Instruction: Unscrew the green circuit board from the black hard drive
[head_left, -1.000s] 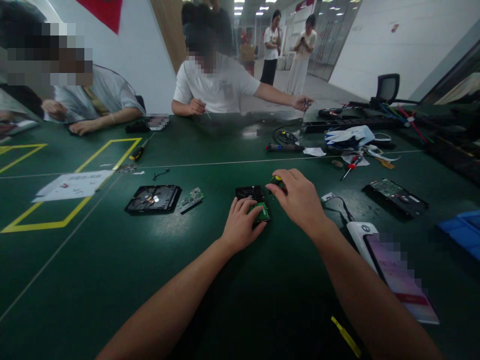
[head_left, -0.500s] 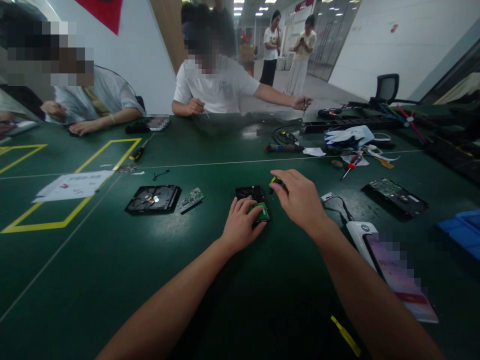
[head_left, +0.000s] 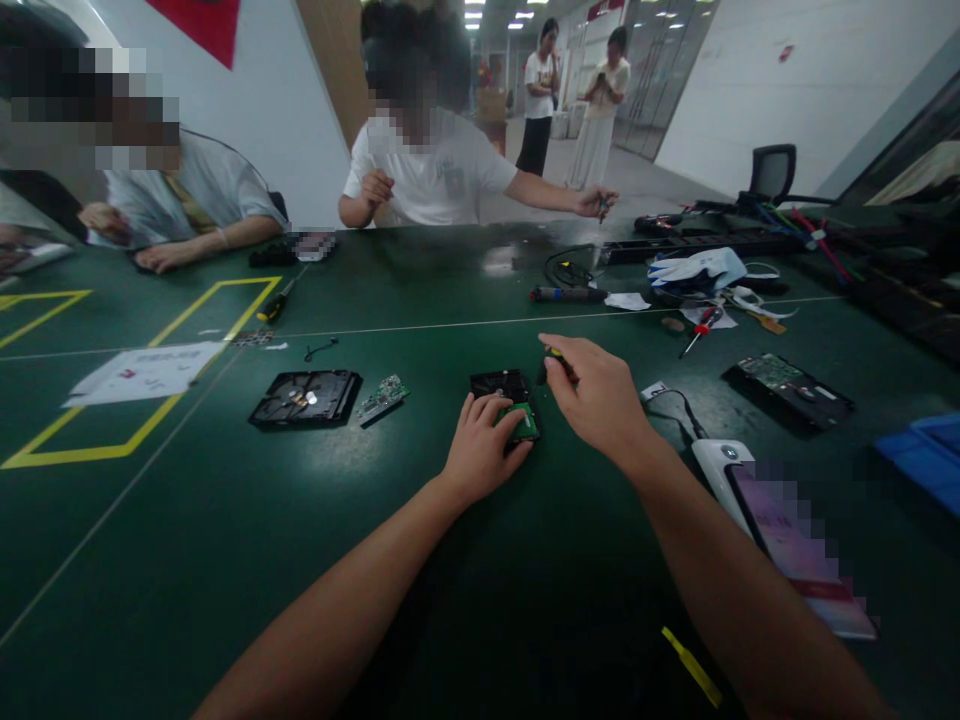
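The hard drive (head_left: 501, 385) is pinned flat under the left hand (head_left: 480, 450), fingers curled over its green board (head_left: 523, 425), while the screwdriver (head_left: 553, 362) is pinched tight in the right hand (head_left: 600, 395), wrist raised, just above the drive's far right corner. Three drives are counted: this one, an open drive (head_left: 306, 396) well left of the grip and a third drive (head_left: 787, 388) well right. Bare table (head_left: 225, 560) is seen toward the near edge, and a phone (head_left: 787, 540) lies just beside the right forearm.

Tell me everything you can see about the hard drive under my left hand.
The hard drive is a black rectangular unit, metal by its look, lying flat on the green table. A green circuit board shows on its near end. The left hand rests on it, fingers over the board; the right hand holds a screwdriver at its right edge.
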